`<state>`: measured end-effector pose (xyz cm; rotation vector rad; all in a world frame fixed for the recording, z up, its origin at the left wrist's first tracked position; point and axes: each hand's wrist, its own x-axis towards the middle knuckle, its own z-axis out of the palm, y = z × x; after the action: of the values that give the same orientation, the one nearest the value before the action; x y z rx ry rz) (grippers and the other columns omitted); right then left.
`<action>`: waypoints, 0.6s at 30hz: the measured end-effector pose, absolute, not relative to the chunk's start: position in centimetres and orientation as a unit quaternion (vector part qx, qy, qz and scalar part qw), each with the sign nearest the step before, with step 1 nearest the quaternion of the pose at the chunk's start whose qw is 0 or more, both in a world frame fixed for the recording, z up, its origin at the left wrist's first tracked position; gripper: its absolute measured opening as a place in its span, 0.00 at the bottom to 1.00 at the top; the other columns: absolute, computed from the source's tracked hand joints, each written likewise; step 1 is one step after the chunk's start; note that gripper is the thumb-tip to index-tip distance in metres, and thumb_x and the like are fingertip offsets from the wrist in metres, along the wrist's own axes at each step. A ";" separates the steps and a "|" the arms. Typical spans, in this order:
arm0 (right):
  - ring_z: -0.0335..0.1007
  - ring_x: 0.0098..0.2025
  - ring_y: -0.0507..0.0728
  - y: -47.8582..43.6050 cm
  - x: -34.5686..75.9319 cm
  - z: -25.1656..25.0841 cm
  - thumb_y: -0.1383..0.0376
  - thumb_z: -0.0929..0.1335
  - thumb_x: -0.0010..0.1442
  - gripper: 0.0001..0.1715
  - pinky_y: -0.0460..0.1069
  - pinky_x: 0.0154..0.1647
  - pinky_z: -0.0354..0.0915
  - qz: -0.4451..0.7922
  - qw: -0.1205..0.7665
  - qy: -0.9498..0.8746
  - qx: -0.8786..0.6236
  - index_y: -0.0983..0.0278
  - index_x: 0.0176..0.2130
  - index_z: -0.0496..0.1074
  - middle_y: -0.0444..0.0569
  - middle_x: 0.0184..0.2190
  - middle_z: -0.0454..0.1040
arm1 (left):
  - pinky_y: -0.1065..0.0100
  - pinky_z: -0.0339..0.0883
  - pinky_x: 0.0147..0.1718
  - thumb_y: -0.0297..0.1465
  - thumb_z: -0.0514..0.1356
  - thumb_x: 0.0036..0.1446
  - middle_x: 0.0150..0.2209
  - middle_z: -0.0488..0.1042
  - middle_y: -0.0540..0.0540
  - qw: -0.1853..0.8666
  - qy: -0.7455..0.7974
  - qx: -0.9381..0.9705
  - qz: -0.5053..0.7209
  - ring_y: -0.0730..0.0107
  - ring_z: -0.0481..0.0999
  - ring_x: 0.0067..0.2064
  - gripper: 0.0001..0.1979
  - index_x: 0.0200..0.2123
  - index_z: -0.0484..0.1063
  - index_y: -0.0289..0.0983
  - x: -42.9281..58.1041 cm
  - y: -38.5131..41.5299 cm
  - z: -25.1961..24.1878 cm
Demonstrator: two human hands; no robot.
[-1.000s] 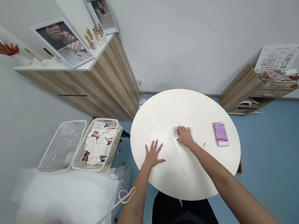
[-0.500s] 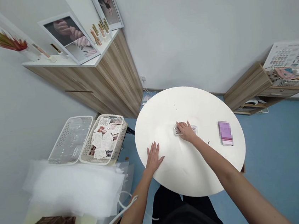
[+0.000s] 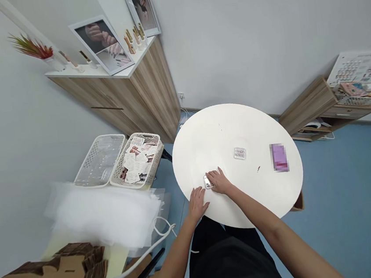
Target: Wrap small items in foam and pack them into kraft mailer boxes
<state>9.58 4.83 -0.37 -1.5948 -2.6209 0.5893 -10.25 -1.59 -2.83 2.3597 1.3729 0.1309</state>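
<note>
A: Round white bench [image 3: 218,131] over a blue floor. Count on top?
B: 2 small packs: far pack [image 3: 239,153] lying free mid-bench, near pack [image 3: 207,182] by the front edge, half hidden under flat, unclenched fingers of the right hand [image 3: 219,182]. 1 blurred purple item [image 3: 279,157].
A: Left hand [image 3: 197,203]?
B: Spread flat, empty, just beside. Pack print unreadable.

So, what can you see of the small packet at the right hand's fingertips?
The small packet is flat, square, with a pale glossy-looking border and a darker pinkish middle. It lies on the round white table, near its front edge. The right hand covers its right side with the fingertips; the left hand rests nearby, apart.
</note>
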 end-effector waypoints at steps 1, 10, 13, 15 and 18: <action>0.60 0.59 0.65 4.6 9.4 -0.6 0.66 0.69 0.54 0.41 0.68 0.67 0.39 0.189 0.007 -0.837 -0.513 0.64 0.64 0.56 0.59 0.58 0.67 | 0.47 0.50 0.64 0.37 0.52 0.62 0.59 0.65 0.38 0.203 0.489 0.847 0.046 0.53 0.63 0.62 0.22 0.58 0.60 0.39 -10.2 -1.8 -2.8; 0.61 0.58 0.63 0.0 11.9 0.2 0.59 0.65 0.61 0.25 0.62 0.65 0.46 0.158 0.072 -0.816 -0.551 0.63 0.57 0.63 0.58 0.56 0.68 | 0.55 0.67 0.47 0.22 0.50 0.60 0.44 0.69 0.44 0.177 0.462 0.866 0.065 0.59 0.70 0.47 0.10 0.39 0.67 0.40 -9.3 -0.5 -1.9; 0.63 0.54 0.65 -2.7 13.3 0.3 0.56 0.67 0.59 0.25 0.62 0.64 0.49 0.161 0.061 -0.812 -0.557 0.64 0.52 0.65 0.58 0.51 0.70 | 0.58 0.68 0.45 0.22 0.50 0.60 0.46 0.68 0.43 0.193 0.460 0.863 0.084 0.60 0.70 0.47 0.09 0.38 0.67 0.40 -9.3 0.0 -1.6; 0.63 0.54 0.66 -3.9 13.8 0.0 0.61 0.67 0.58 0.21 0.62 0.63 0.49 0.151 0.042 -0.809 -0.567 0.64 0.50 0.66 0.58 0.51 0.69 | 0.58 0.69 0.44 0.24 0.50 0.60 0.48 0.67 0.43 0.219 0.450 0.859 0.103 0.60 0.69 0.48 0.09 0.38 0.67 0.40 -9.4 0.1 -1.4; 0.64 0.53 0.63 -4.2 14.1 -0.3 0.74 0.62 0.56 0.18 0.60 0.63 0.49 0.141 0.034 -0.801 -0.581 0.63 0.47 0.68 0.57 0.49 0.71 | 0.58 0.69 0.46 0.25 0.50 0.61 0.51 0.66 0.42 0.245 0.432 0.860 0.120 0.59 0.69 0.51 0.08 0.38 0.67 0.40 -9.8 0.4 -0.9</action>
<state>14.08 -4.19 -0.35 -1.7858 -2.4636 0.4352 -9.83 0.37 -0.85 2.3468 1.1801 0.3270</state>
